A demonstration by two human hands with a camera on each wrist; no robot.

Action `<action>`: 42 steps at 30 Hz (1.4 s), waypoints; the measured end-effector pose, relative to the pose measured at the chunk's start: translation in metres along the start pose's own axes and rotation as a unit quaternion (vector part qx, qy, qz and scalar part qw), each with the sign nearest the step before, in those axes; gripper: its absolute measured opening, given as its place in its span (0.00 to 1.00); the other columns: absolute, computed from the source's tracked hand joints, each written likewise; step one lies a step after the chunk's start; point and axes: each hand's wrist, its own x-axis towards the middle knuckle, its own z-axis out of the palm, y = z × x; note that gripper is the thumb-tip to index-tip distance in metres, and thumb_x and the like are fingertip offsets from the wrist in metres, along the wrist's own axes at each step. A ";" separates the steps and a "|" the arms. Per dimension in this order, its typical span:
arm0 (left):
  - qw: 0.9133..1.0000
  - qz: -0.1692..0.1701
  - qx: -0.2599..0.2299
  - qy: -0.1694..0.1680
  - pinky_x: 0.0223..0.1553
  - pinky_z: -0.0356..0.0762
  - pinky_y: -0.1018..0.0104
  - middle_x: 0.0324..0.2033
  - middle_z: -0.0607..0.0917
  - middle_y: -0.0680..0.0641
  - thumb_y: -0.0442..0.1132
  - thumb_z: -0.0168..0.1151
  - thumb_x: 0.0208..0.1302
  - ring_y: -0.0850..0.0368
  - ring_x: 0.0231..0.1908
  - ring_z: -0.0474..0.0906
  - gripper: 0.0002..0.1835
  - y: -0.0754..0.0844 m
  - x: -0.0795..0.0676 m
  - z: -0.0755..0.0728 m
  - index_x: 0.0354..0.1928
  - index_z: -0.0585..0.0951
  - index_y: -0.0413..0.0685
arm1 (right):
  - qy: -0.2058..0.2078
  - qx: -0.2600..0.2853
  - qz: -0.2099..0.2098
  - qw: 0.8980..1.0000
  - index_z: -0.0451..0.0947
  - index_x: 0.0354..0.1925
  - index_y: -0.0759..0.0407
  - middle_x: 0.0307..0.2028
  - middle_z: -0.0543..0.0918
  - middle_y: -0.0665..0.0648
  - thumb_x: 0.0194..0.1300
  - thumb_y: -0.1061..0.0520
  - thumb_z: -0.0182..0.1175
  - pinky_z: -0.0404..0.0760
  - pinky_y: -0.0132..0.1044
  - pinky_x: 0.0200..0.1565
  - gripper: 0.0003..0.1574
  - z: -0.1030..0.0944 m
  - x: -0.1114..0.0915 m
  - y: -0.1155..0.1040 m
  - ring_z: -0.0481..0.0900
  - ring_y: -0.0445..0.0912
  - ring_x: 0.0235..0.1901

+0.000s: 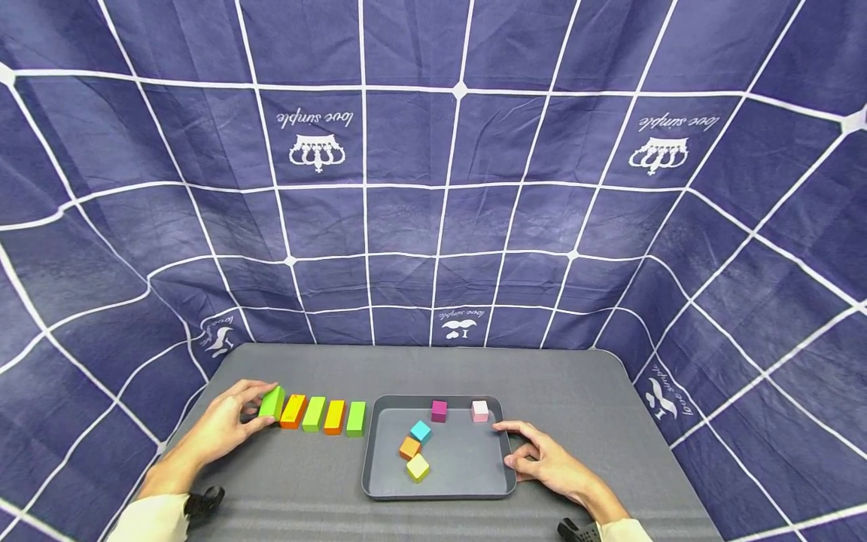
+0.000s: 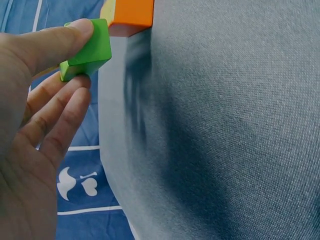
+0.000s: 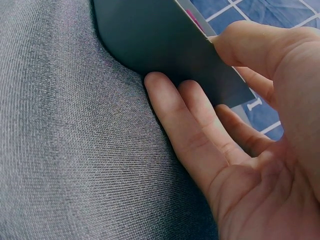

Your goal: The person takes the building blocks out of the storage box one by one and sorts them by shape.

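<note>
At the left end of a row of blocks, my left hand (image 1: 226, 423) pinches a bright green rectangular block (image 1: 272, 404) between thumb and fingertips. The block tilts slightly beside an orange block (image 1: 293, 412); the left wrist view shows its green end (image 2: 95, 52) close up. On the right, my right hand (image 1: 545, 461) holds the right side of a grey tray (image 1: 467, 493). In the right wrist view the thumb (image 3: 245, 42) lies at the tray's rim, while other fingers (image 3: 162, 92) rest against its outer wall (image 3: 145, 40).
Further along the row stand a green block (image 1: 314, 414), an orange one (image 1: 335, 417) and another green one (image 1: 355, 418) near the tray. Inside the tray are magenta (image 1: 439, 411), pale pink (image 1: 479, 411), blue (image 1: 421, 431), orange (image 1: 409, 449) and yellow (image 1: 418, 468) cubes. Blue checked cloth (image 1: 406, 226) surrounds the grey table.
</note>
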 end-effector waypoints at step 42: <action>0.999 0.031 0.019 -0.036 0.68 0.52 0.96 0.64 0.92 0.35 0.29 0.89 0.56 0.29 0.62 0.88 0.33 -0.012 -0.001 0.006 0.66 0.90 0.40 | -0.002 0.008 -0.020 1.000 0.61 0.87 0.69 0.46 0.93 0.71 0.84 0.66 0.66 0.96 0.40 0.54 0.43 0.000 -0.002 0.001 0.94 0.45 0.51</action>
